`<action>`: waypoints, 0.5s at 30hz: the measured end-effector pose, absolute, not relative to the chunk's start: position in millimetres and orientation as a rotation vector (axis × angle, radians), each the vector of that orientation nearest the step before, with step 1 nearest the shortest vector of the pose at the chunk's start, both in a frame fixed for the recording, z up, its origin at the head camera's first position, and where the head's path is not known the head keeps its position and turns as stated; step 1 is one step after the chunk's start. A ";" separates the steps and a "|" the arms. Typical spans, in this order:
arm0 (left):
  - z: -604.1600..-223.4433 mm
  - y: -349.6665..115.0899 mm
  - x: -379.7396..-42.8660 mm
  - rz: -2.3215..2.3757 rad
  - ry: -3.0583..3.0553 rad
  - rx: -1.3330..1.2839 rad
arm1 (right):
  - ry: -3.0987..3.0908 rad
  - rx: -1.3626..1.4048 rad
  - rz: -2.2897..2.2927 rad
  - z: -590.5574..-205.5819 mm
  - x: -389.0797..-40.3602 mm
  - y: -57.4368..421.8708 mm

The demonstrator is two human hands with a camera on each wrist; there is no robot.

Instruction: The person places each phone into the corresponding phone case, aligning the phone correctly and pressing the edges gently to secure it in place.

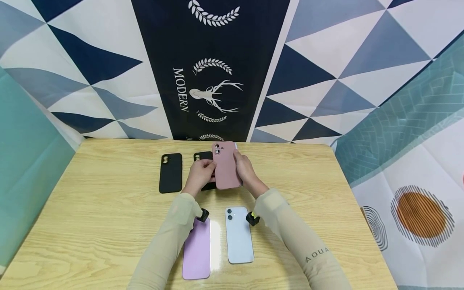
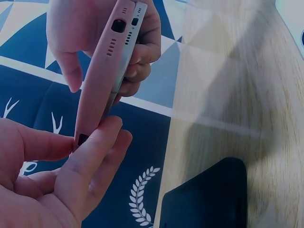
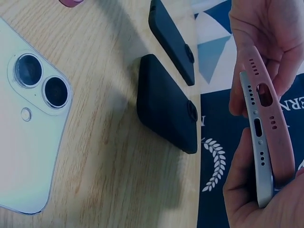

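One pink case [image 1: 227, 169] raised over the far side of the worktop [image 1: 119, 217], outer back toward the head camera, with a white phone [image 3: 264, 183] only partly inside. At the near end, out of line with each other: port and speaker holes of the phone exposed beside the matching openings of the case. Cannot tell how deeply seated at the camera end.

Both hands clamped on this pair, at opposite edges: a pinch on the left edge from the left hand [image 1: 199, 174]; a curled grip on the right edge from the right hand [image 1: 248, 171], with fingers against the phone.

On the worktop, two black cases, both back up, insides hidden: a left one [image 1: 170, 177] beside the left hand, and a right one [image 3: 166, 102] below the pink case, partly covered from above. Nearer the body, a blue phone [image 1: 240, 237], twin lenses up; to its left, a lilac slab [image 1: 197, 249], top end behind a sleeve [image 1: 186, 209] and wrist camera [image 1: 204, 215]. Cannot tell whether phone or case.
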State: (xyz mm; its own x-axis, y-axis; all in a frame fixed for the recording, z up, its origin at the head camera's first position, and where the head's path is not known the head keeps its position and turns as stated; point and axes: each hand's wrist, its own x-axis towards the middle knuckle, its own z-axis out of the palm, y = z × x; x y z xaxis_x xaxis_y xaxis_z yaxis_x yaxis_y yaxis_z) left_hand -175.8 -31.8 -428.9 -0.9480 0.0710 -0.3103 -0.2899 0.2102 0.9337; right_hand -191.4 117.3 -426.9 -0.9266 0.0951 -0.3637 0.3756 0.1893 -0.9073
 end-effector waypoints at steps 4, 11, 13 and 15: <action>-429.7 -31.1 -176.1 1.796 2.209 -0.206 | 2.223 0.449 -1.800 -426.8 -191.4 118.0; -429.5 -28.8 -175.3 1.803 2.198 -0.202 | 2.222 0.454 -1.800 -426.0 -190.6 118.5; -429.2 -28.3 -174.9 1.803 2.191 -0.204 | 2.215 0.452 -1.807 -425.9 -190.1 118.9; -429.2 -27.8 -174.7 1.803 2.187 -0.206 | 2.207 0.452 -1.811 -425.9 -189.6 119.2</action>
State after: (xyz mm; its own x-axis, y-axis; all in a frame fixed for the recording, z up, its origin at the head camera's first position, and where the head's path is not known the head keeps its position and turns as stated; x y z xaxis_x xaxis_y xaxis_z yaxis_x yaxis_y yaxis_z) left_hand -174.7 -27.8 -429.2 -0.9452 0.0780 -0.3172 -0.2965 0.2023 0.9334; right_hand -189.6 119.2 -425.9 -0.9205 0.0793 -0.3825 0.3907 0.1790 -0.9030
